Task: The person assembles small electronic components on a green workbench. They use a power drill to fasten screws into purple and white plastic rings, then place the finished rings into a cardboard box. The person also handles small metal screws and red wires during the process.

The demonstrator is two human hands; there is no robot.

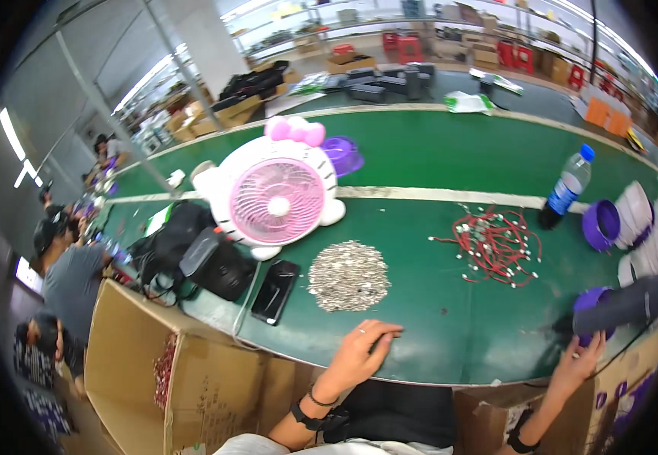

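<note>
My left hand (361,350) hovers at the front edge of the green table, index finger stretched out and thumb apart, with nothing visible in it. Just beyond it lies a round heap of small silvery metal pieces (348,276). At the right edge, my right hand (577,365) has its fingers on a purple plastic cup-shaped part (590,300). A dark grey cylindrical thing (626,305) lies across that part and hides some of it; its kind is unclear. Red wires with white connectors (493,246) lie in a tangle on the table's right half.
A white and pink cat-shaped fan (277,196) stands at left centre. Near it are a black phone (276,291) and black bags (179,233). A bottle (568,186), another purple cup (600,226) and white parts (635,214) stand right. A cardboard box (219,383) stands front left; people work farther left.
</note>
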